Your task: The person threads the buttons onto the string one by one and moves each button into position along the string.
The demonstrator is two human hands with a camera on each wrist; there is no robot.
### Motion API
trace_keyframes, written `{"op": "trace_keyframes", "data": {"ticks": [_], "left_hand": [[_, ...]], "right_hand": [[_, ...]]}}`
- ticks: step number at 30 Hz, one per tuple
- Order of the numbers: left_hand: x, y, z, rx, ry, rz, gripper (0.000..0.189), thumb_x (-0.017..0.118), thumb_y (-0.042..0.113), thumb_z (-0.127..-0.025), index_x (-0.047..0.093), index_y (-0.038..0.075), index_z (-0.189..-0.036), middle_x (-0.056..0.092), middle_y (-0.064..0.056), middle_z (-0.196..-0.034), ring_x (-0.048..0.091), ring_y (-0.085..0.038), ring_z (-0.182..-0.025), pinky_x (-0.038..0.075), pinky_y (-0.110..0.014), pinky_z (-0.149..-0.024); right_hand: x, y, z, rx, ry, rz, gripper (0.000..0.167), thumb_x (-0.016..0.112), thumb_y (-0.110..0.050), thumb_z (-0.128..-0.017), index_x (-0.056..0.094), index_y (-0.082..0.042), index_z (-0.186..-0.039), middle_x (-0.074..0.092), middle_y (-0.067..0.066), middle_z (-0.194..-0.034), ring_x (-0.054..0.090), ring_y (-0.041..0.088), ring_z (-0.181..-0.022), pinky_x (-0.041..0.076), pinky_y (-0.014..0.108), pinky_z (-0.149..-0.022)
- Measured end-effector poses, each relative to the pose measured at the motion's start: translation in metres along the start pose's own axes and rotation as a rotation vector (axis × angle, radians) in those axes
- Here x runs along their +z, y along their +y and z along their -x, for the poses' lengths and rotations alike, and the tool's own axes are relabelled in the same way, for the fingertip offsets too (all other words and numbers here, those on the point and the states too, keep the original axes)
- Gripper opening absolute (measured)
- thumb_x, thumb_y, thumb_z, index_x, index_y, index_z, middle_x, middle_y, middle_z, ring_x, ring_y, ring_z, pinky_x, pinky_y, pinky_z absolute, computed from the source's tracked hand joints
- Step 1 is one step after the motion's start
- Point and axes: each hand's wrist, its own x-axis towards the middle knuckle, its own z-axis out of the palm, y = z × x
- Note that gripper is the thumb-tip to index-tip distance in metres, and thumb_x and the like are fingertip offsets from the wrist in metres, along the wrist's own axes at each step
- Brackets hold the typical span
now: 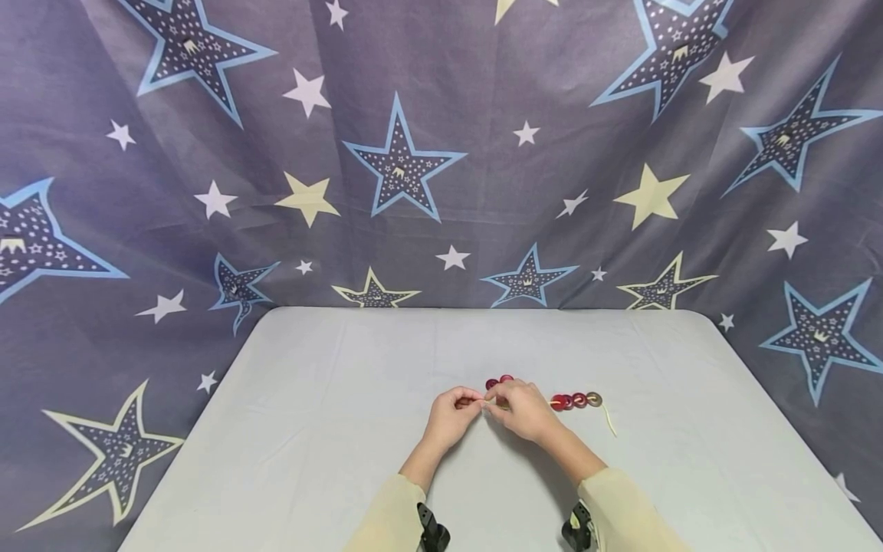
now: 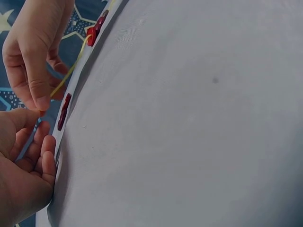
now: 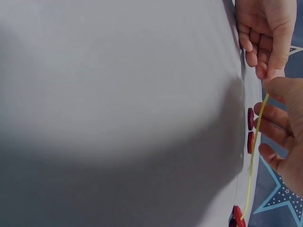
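The fingertips of my left hand (image 1: pixel 448 420) and right hand (image 1: pixel 527 414) meet above the middle of the table. A yellow string (image 3: pixel 252 156) runs from a row of buttons to the right thumb and forefinger, which pinch it. Left thumb and forefinger pinch at the same spot, seemingly on the string's end; the fingertips mostly hide it. Several red and dark red buttons (image 1: pixel 559 402) and a brown button (image 1: pixel 594 399) are strung in a row right of the right hand. Two loose-looking red buttons (image 1: pixel 507 378) lie just beyond that hand.
A white-covered table (image 1: pixel 310 429) spreads around the hands. Behind it and at both sides hangs a grey curtain (image 1: pixel 483 184) with a star pattern. The string's loose tail (image 1: pixel 609 420) lies past the brown button.
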Motion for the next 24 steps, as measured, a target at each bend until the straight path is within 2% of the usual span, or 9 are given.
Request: {"op": "trace_keyframes", "data": {"ticks": [10,24], "left_hand": [[0.0006,0.0015,0.0002,0.000,0.003,0.018,0.013,0.070,0.014,-0.083,0.069,0.002,-0.087,0.069,-0.011,-0.084,0.056,-0.004,-0.071,0.047,-0.016,-0.064],[0.0008,0.0001,0.0001,-0.025,0.003,-0.007,0.014,0.069,0.017,-0.083,0.069,0.003,-0.088,0.068,-0.009,-0.084,0.055,-0.005,-0.071,0.046,-0.017,-0.064]], "right_hand": [[0.0001,-0.0003,0.0014,0.005,0.020,-0.003,0.007,0.069,-0.026,-0.084,0.069,-0.020,-0.086,0.056,-0.010,-0.073,0.049,0.007,-0.071,0.034,0.029,-0.070],[-0.0037,-0.0002,0.0029,-0.006,0.013,0.000,0.006,0.069,-0.023,-0.084,0.069,-0.018,-0.086,0.060,-0.010,-0.075,0.050,0.007,-0.072,0.033,0.028,-0.070]]}}
